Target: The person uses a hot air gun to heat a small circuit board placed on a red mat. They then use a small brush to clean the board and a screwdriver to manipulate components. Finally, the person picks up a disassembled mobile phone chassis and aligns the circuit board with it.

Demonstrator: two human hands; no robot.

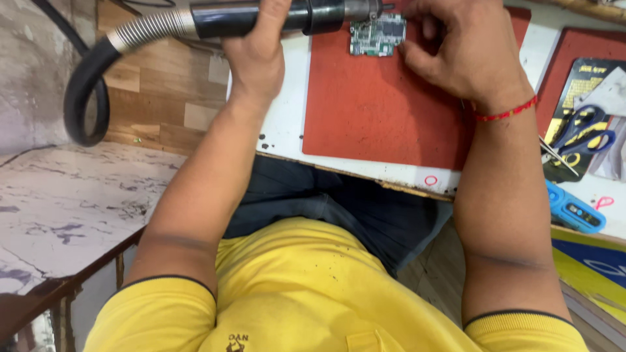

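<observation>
Nearest, one pair of blue-handled scissors and one blue gadget at the bench edge. Farther, on one red mat: left hand clenched round one black hot-air wand, right hand pinching beside one green circuit board. Best to keep the nozzle steady, just above the board.

Marbled floor, wood-panelled wall, white worktable

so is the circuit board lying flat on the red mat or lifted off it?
Flat. The circuit board lies face-up on the red mat, right hand steadying its edge; the left hand holds the black nozzle tool beside it.
</observation>
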